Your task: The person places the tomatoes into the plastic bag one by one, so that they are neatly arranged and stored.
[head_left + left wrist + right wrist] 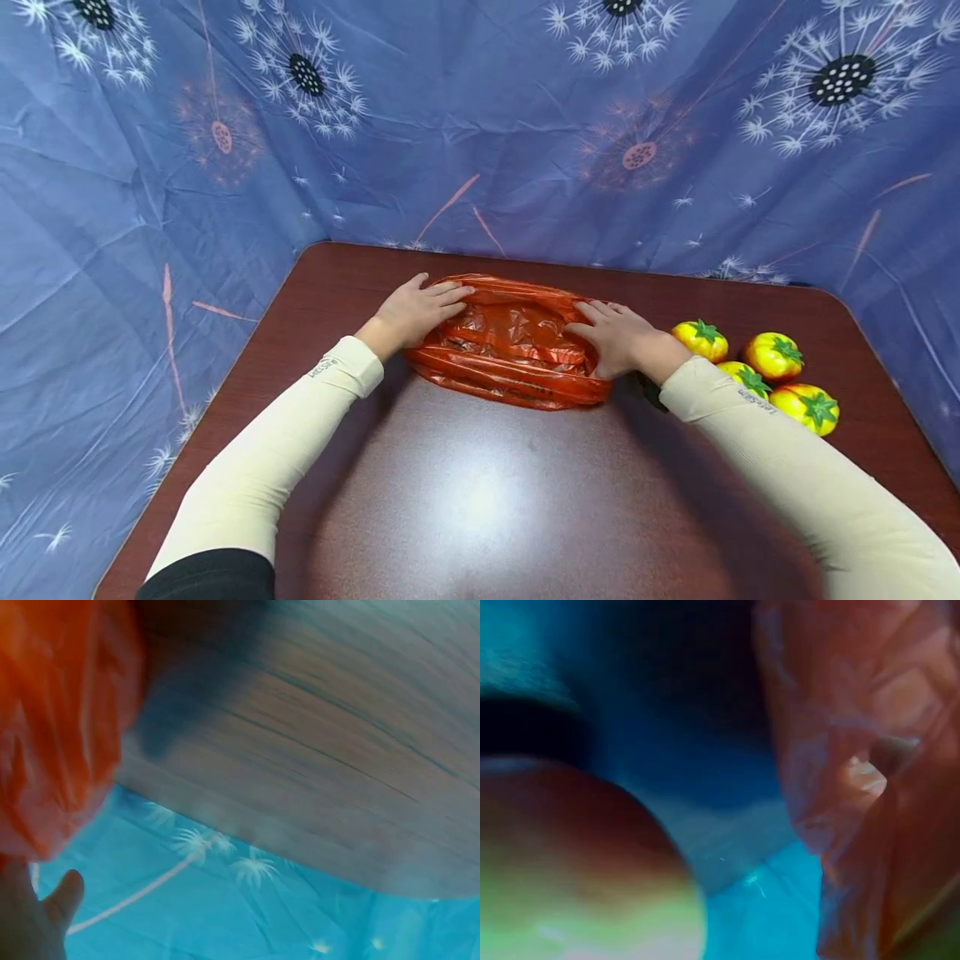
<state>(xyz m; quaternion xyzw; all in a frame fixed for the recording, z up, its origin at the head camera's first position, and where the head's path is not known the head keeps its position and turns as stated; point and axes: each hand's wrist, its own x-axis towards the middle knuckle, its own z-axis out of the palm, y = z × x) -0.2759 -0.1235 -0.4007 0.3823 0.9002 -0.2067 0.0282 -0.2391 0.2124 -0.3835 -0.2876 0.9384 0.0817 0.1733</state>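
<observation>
lying between both hands [422, 312] [618, 340], red bag [498, 385]

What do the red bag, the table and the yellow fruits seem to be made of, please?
The red bag looks like thin, glossy plastic, given its crinkles and bright highlights. The table seems to be wood or wood-look laminate, with grain and a glossy reflection. The yellow fruits may be glossy plastic, as their skins look smooth and shiny, though that's uncertain.

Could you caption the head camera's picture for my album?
The left hand and right hand touch an open red-orange bag; four yellow fruits lie near the right sleeve.
</observation>
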